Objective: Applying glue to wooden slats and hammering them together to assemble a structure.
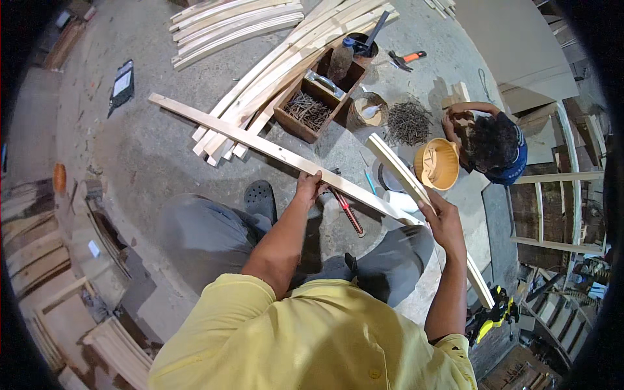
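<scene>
My left hand is closed on a long pale wooden batten that stretches diagonally from upper left toward my right knee. My right hand grips a second batten, held steeply along my right side, its lower end behind my wrist. A red-handled tool lies below the first batten, beside my left hand. A blue pencil-like stick and a white round item are near the battens' crossing.
Stacked battens, a wooden nail box, loose nails, a yellow bowl and an orange-handled hammer surround the work. A person crouches at right beside wooden frames. A yellow-and-black machine sits at lower right.
</scene>
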`<state>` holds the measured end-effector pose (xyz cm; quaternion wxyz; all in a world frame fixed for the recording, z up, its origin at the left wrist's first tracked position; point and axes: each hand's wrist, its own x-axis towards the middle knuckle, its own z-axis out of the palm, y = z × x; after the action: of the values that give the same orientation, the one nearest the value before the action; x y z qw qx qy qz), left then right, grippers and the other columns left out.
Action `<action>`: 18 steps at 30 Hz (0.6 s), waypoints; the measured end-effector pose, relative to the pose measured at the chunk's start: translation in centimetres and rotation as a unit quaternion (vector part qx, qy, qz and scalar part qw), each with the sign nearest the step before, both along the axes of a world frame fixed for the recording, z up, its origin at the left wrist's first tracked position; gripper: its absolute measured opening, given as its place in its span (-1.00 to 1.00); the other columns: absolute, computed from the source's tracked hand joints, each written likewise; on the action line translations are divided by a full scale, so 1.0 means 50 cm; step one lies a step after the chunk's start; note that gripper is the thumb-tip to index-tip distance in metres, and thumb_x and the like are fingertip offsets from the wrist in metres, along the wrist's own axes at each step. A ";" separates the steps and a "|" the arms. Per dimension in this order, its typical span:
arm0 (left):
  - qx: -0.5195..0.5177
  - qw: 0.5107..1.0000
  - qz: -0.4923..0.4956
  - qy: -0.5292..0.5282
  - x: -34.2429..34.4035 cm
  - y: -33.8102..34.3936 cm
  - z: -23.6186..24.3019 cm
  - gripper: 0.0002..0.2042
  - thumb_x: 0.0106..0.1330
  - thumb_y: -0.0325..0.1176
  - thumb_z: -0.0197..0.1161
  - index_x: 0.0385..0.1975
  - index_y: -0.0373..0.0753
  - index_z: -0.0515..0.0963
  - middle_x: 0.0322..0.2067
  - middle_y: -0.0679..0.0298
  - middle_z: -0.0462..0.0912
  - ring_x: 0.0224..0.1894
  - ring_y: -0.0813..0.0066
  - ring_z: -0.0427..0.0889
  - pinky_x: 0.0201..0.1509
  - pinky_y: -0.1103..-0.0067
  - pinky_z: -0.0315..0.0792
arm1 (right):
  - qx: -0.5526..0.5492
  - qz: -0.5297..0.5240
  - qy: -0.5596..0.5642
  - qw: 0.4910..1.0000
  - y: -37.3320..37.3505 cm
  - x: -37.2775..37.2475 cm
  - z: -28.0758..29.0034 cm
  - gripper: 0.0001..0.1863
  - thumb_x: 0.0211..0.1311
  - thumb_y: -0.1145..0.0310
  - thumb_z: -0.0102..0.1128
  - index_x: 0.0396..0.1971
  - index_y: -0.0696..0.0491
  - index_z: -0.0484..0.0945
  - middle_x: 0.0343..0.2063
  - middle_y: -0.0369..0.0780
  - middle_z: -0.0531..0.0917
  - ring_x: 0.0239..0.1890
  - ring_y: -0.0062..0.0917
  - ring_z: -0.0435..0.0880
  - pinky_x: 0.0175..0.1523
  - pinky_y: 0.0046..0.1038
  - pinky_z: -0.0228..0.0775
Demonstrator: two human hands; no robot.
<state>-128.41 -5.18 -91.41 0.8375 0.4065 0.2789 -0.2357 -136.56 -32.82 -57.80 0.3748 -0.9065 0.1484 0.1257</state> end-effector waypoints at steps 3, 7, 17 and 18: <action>0.001 1.000 -0.013 -0.018 0.000 0.029 0.027 -0.72 0.47 -0.41 0.17 0.08 -0.24 0.32 -0.08 0.13 0.61 -0.11 0.24 0.69 -0.08 0.39 0.69 | 0.020 -0.019 -0.020 0.999 -0.012 0.009 0.011 -0.58 0.36 0.32 0.24 0.15 0.16 0.55 -0.19 -0.03 0.74 -0.11 -0.47 0.70 0.00 -0.39 0.49; 0.045 0.998 -0.026 -0.029 -0.006 0.083 0.095 -0.72 0.48 -0.37 0.16 0.09 -0.22 0.31 -0.05 0.15 0.61 -0.07 0.25 0.68 -0.03 0.40 0.65 | 0.048 -0.027 -0.080 0.995 -0.024 0.028 0.024 -0.55 0.40 0.25 0.22 0.20 0.14 0.53 -0.33 -0.26 0.65 -0.33 -0.66 0.50 -0.20 -0.54 0.40; 0.070 0.959 0.036 -0.273 0.099 0.183 0.507 -0.65 0.44 -0.32 0.21 0.12 -0.23 0.30 0.02 0.17 0.57 0.12 0.25 0.58 0.33 0.25 0.42 | 0.097 -0.063 -0.299 0.947 -0.005 0.096 0.162 -0.59 0.48 0.26 0.15 0.22 0.11 0.53 -0.14 -0.30 0.61 -0.18 -0.66 0.50 -0.06 -0.56 0.40; 0.021 0.939 0.070 -0.335 0.112 0.182 0.557 -0.66 0.43 -0.31 0.22 0.10 -0.22 0.32 0.00 0.17 0.57 0.12 0.22 0.57 0.33 0.25 0.42 | 0.100 -0.078 -0.323 0.938 0.001 0.106 0.178 -0.58 0.49 0.27 0.14 0.24 0.12 0.51 -0.11 -0.30 0.61 -0.13 -0.65 0.51 0.01 -0.57 0.39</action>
<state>-122.79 3.90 -63.55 0.8880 0.4591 0.0150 -0.0209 -131.28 -32.74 -48.91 0.5003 -0.8414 0.0766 -0.1894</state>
